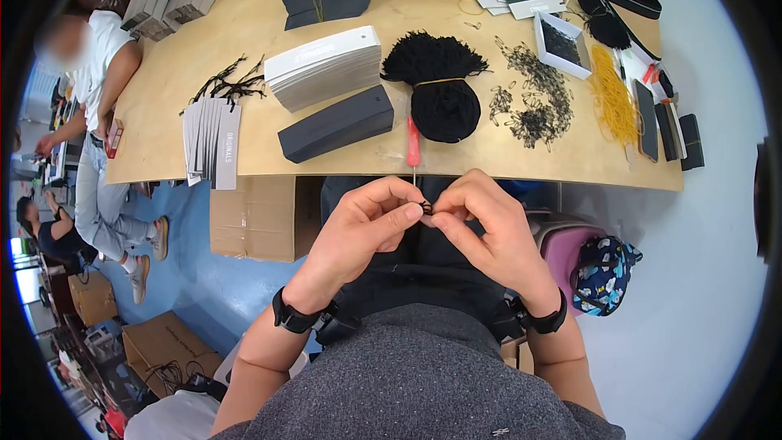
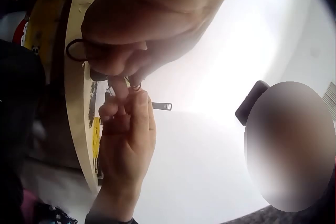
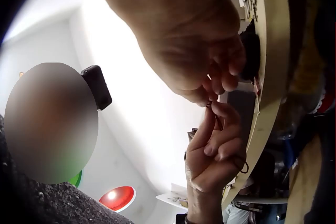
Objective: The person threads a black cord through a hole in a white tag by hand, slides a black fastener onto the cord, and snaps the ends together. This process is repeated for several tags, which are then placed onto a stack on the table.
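Observation:
Both hands meet just off the table's front edge, fingertip to fingertip. My left hand (image 1: 362, 224) pinches a thin dark cord (image 1: 426, 208) between thumb and forefinger. From the other side, the thumb and fingertips of my right hand (image 1: 491, 224) pinch the same cord. A loop of the cord (image 3: 245, 166) hangs out by the left hand's curled fingers in the right wrist view. The tight part between the fingertips is small and mostly covered. Right behind the hands, a red-handled tool (image 1: 413, 145) lies with its thin metal shaft past the table edge.
On the table (image 1: 326, 169) are a bundle of black cords (image 1: 444, 110), grey tags (image 1: 338, 124), white tags (image 1: 322, 69) and tags with black strings (image 1: 213, 143). Scattered black safety pins (image 1: 538, 102) and yellow strings (image 1: 612, 98) lie right. Another person (image 1: 106, 81) stands left.

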Motion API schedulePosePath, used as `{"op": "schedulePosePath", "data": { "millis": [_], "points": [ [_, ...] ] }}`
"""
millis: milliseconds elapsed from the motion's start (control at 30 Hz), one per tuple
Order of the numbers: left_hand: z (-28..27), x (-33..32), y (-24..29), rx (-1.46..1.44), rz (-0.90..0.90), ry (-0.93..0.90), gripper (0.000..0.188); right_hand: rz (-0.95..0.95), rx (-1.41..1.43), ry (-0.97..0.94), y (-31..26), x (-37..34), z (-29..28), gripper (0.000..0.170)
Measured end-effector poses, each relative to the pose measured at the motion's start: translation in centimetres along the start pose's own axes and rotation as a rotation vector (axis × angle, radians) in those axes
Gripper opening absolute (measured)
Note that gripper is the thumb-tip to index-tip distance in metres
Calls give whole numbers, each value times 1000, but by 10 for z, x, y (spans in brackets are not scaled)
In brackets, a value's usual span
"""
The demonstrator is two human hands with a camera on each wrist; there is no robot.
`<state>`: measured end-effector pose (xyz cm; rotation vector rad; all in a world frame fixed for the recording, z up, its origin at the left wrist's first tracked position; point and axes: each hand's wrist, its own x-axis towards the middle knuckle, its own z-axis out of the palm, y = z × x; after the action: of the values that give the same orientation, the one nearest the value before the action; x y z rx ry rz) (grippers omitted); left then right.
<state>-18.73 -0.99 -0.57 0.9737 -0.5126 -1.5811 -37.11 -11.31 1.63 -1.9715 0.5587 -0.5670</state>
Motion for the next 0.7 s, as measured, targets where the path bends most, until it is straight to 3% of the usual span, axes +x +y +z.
{"op": "schedulePosePath", "data": {
  "millis": [133,200,400,533,700],
  "points": [
    [-1,0,0,112,22,73,15,-18,1,4,-4,1,-1,15],
    [-3,0,0,149,10,76,17,-137,-156,95,-4,4,0,18],
    [3,-4,8,300,-71,70,19,-364,-379,40,0,15,-2,24],
    [-1,-6,6,283,-52,69,18,-381,-440,-3,0,10,-1,24],
    [2,-7,3,377,-2,106,17,-427,-526,90,2,7,8,21]
  ]
}}
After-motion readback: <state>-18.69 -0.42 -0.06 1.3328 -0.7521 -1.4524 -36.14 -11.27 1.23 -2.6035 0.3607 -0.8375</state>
